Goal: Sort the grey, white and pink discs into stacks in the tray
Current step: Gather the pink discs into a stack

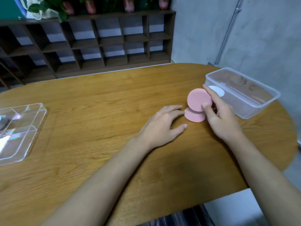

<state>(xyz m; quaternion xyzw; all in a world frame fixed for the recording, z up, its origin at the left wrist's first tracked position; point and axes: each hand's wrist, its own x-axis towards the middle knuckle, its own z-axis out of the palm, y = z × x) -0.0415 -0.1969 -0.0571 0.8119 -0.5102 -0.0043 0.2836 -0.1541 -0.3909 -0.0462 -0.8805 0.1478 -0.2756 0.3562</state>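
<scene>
right hand (223, 121) pinches the upright pink disc (197, 98) just above the flat pink disc (194, 116) on the worktop (97, 111); left hand (161, 124) has its fingers (175, 109) loose and straight, touching the flat one; I'd stack them square before carrying them to the tray (37, 121), well off to the left.

A wooden table (97, 111) with a rounded end lies under the grip of the right hand (223, 118). Far beyond the grip, to its left, stands a dark brown shelf unit (104, 43) of open compartments, with green plants (48, 7) on top. Beyond the grip, to its right, rises a grey wall (268, 38) with a thin pipe (228, 33).
</scene>
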